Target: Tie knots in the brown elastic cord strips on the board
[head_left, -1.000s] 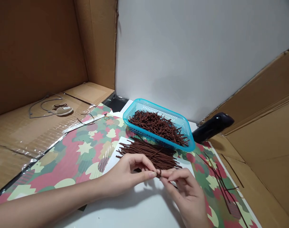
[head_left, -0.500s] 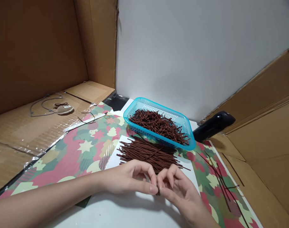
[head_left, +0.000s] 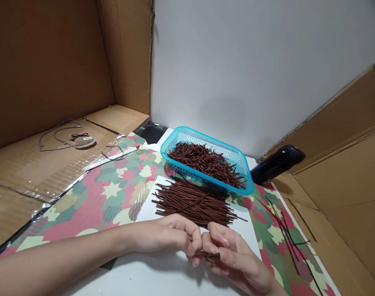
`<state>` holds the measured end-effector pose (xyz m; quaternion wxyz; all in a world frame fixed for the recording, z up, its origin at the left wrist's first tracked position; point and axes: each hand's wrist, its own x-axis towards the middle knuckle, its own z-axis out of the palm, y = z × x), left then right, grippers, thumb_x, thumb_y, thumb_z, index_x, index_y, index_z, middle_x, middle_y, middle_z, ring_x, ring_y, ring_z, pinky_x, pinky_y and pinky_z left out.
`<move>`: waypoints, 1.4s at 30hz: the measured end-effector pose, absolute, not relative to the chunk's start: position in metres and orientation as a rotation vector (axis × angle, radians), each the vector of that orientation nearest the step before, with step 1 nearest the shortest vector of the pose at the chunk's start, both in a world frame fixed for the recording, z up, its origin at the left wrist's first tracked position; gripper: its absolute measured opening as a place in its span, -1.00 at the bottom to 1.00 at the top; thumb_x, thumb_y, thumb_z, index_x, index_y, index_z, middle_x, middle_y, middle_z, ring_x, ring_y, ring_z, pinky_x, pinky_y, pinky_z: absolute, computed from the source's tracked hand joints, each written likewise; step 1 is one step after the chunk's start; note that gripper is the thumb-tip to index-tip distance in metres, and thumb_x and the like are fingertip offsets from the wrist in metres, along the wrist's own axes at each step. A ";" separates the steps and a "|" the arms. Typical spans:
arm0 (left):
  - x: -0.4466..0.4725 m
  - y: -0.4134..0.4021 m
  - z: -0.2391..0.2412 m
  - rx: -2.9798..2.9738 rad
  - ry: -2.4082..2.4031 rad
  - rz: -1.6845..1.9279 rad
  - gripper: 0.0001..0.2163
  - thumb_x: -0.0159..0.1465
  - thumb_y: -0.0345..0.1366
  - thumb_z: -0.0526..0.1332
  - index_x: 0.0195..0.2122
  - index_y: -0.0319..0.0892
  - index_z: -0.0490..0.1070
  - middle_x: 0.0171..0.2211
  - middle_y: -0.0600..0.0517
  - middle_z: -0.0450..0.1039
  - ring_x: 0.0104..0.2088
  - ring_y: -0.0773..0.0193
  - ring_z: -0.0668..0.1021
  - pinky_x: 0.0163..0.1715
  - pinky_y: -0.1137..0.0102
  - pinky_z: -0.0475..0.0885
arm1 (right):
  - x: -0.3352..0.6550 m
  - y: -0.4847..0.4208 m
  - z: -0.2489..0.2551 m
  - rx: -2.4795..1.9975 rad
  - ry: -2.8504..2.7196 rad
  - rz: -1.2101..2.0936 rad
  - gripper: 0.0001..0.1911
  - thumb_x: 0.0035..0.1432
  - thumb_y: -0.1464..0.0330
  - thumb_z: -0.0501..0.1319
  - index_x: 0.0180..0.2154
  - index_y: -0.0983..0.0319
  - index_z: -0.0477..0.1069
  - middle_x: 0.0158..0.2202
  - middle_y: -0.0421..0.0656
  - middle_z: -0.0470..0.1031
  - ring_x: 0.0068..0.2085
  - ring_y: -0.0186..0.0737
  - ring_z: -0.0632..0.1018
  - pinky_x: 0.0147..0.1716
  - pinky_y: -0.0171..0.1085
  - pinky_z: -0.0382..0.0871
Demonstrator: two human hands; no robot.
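My left hand (head_left: 172, 236) and my right hand (head_left: 239, 257) meet over a white sheet, fingertips nearly touching. Both are closed in a pinch on a short brown cord (head_left: 211, 254), mostly hidden by the fingers. Just beyond the hands lies a pile of straight brown cords (head_left: 192, 201), roughly lined up side by side. Behind it stands a blue plastic basket (head_left: 251, 181) with many short, knotted-looking brown pieces (head_left: 206, 161) heaped inside.
White board (head_left: 144, 275) lies under the hands on a camouflage-patterned sheet (head_left: 91, 201). Loose long cords (head_left: 286, 230) lie at the right, near a black handle-like object (head_left: 278, 164). At left are a beige round pouch (head_left: 84, 142) and a grey cord (head_left: 54, 133). Cardboard walls (head_left: 52, 53) flank the space.
My right hand has turned and its fingers have shifted along the cord, which now shows between the hands. My left fingertips have curled further. The pile and basket look the same.
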<state>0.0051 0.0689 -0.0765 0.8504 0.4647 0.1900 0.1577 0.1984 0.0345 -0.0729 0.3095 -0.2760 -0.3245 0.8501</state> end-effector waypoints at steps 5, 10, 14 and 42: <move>0.001 0.068 -0.074 1.093 0.405 0.380 -0.96 -0.01 -0.35 0.16 -0.51 -0.19 0.31 -0.49 0.07 0.32 -0.39 0.28 0.35 -0.30 0.40 0.26 | 0.196 0.035 -0.076 -0.698 -0.748 2.266 -0.57 -0.11 0.30 0.44 -0.50 0.22 0.15 -0.48 -0.28 0.20 -0.56 -0.47 0.15 -0.61 -0.46 -0.11; 0.000 0.064 -0.067 1.568 0.525 0.771 -0.70 -0.04 -0.36 0.31 -0.26 -0.19 0.35 -0.29 0.00 0.38 -0.30 0.24 0.37 -0.25 0.40 0.30 | 0.194 0.033 -0.081 -0.766 -0.727 2.089 -0.68 0.04 0.38 0.36 -0.45 0.23 0.17 -0.42 -0.26 0.23 -0.52 -0.44 0.10 -0.55 -0.44 0.00; 0.004 0.061 -0.070 1.689 0.589 0.878 -0.75 0.00 -0.36 0.33 -0.27 -0.21 0.39 -0.35 0.01 0.42 -0.36 0.30 0.42 -0.31 0.44 0.34 | 0.193 0.032 -0.082 -0.822 -0.744 2.022 -0.71 0.09 0.41 0.32 -0.44 0.23 0.17 -0.41 -0.25 0.24 -0.49 -0.42 0.14 -0.54 -0.44 0.04; 0.010 0.065 -0.083 1.102 0.681 0.820 -0.83 0.02 -0.35 0.40 -0.50 -0.27 0.42 -0.43 0.05 0.46 -0.41 0.37 0.48 -0.36 0.46 0.35 | 0.194 0.030 -0.078 -1.115 -1.344 1.660 -0.79 0.18 0.19 0.19 -0.35 0.20 0.35 -0.39 -0.25 0.23 -0.50 -0.40 0.23 -0.56 -0.38 0.12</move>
